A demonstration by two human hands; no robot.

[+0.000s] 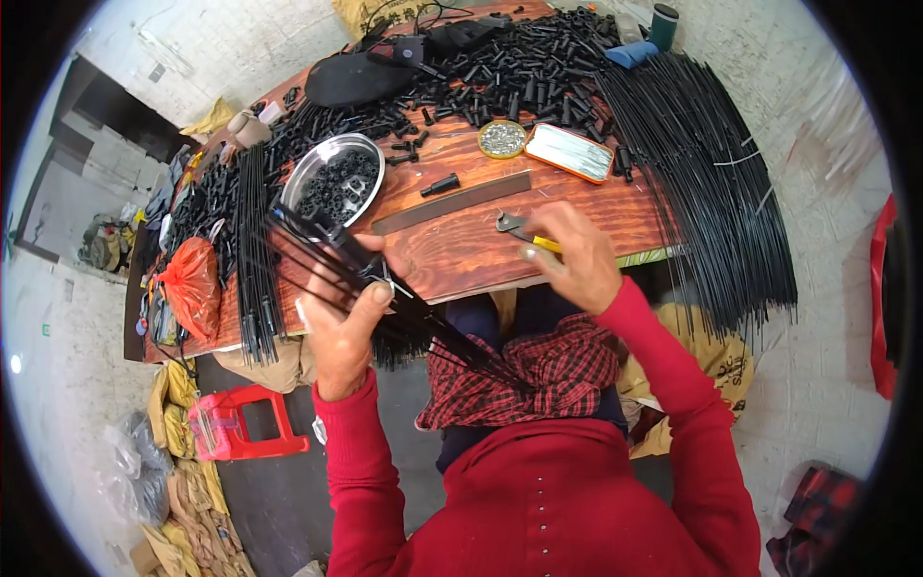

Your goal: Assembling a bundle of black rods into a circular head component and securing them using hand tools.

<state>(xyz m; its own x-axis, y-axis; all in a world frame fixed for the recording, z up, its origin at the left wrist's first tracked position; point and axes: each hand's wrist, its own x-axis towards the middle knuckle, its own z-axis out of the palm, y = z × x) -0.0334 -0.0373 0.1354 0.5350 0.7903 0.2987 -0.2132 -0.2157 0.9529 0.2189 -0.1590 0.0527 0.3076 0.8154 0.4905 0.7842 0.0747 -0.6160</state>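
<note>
My left hand (341,341) is wrapped round a bundle of thin black rods (457,346), which slants from over the table edge down toward my lap. Black fittings sit at the bundle's upper end, blurred by motion, and a thin pale strand shows by my thumb. To the right, my right hand (585,260) grips yellow-handled pincers (513,227), their grey jaws pointing left above the tabletop, apart from the bundle. A long flat metal bar (457,202) lies on the wooden table (442,264) between the hands, with one black tubular fitting (440,186) just beyond it.
A metal bowl (376,192) holds small black rings. Beyond are a round tin (502,139) of small metal pieces, an orange-rimmed tray (572,154) and heaped black fittings (519,77). Black rods (707,183) overhang the right edge; a red bag (191,288) sits left, a red stool (250,423) below.
</note>
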